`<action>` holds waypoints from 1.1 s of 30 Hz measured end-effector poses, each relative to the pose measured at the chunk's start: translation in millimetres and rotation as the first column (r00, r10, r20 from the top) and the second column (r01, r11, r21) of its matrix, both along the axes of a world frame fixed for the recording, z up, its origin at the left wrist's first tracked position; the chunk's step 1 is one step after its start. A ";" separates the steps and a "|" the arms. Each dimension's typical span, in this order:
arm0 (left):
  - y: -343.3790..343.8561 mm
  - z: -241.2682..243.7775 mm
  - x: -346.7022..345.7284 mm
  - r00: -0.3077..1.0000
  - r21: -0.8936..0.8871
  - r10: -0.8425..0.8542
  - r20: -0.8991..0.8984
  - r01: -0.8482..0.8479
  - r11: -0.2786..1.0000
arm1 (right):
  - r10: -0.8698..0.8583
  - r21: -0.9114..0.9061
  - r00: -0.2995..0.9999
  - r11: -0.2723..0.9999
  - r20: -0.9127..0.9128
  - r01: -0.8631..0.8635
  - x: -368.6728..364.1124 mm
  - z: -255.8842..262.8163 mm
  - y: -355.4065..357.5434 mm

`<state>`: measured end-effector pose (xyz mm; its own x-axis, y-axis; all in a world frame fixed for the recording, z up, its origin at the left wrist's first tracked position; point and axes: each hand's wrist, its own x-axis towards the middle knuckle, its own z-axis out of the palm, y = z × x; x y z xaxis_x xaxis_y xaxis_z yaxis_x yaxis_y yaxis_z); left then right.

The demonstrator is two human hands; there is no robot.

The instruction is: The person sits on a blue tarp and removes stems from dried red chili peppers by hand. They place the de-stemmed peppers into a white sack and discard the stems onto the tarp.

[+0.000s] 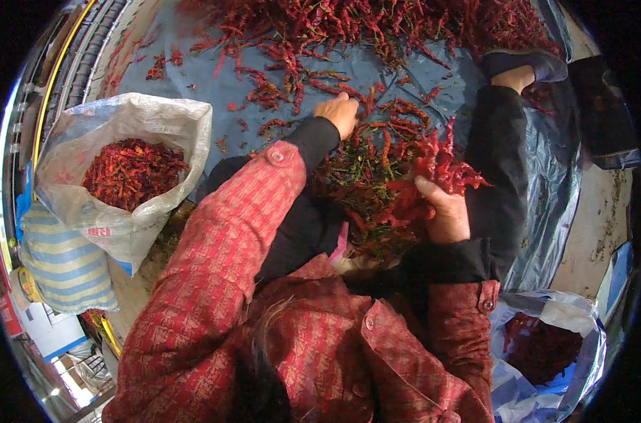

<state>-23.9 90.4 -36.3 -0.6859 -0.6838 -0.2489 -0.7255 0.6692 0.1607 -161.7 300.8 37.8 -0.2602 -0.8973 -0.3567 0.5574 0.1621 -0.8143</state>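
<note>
My left hand reaches forward over a blue-grey sheet, among scattered dried red chillies. Its fingertips are bent down and partly hidden, so whether they grip a chilli does not show. Closer to my body on the right, my right hand is shut on a bunch of dried red chillies, which fan out past the thumb. Between my legs lies a heap of red chillies with green and yellowish stems, partly below the bunch.
A large pile of red chillies spans the far side. At left stands an open white woven sack with red pieces inside, beside a striped sack. An open bag with dark red contents sits lower right. My right leg stretches forward.
</note>
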 end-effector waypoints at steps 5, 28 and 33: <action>-13.8 8.1 39.9 0.997 0.154 -0.002 -0.080 0.015 0.988 | -0.060 -0.001 0.998 0.998 0.011 0.060 0.5 5.2 -3.4; 59.6 77.8 35.4 0.637 0.859 0.621 -0.457 0.135 0.494 | 0.000 -0.078 0.995 0.997 0.097 0.008 6.7 -3.4 8.6; 123.3 73.5 25.2 0.504 0.832 0.664 -0.553 0.285 0.477 | 0.256 0.000 0.935 0.964 -0.247 -0.264 20.7 -3.1 15.4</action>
